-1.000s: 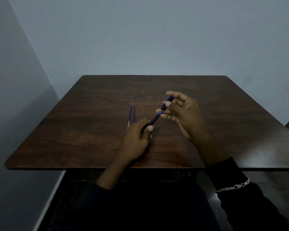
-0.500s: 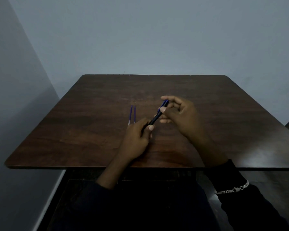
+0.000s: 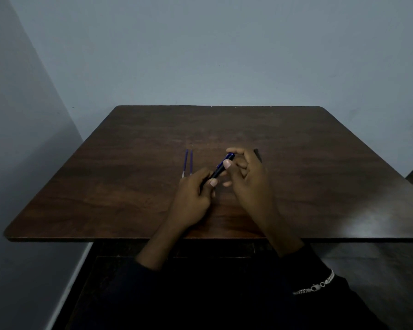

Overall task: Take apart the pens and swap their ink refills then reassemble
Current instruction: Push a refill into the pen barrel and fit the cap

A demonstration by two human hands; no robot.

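Right hand (image 3: 250, 177) now closed over the far end of the pen (image 3: 221, 169), thumb and forefinger pinching its blue cap end; a second ago spread open with that end resting loosely across the fingers. Left hand (image 3: 192, 195) clamped round the near end, much as before. Pen held slanted just above the table (image 3: 129, 198), pointing away and to the right. Two thin blue refills (image 3: 188, 163) lying side by side on the wood, just left of the hands, untouched and in the same spot as before. Dark object (image 3: 258, 154) poking out behind the right hand, possibly the other pen's body, too hidden to tell. Shift from loose hold to firm pinch probably means twisting or pushing the end piece: likely taking apart or closing up, which one unclear.
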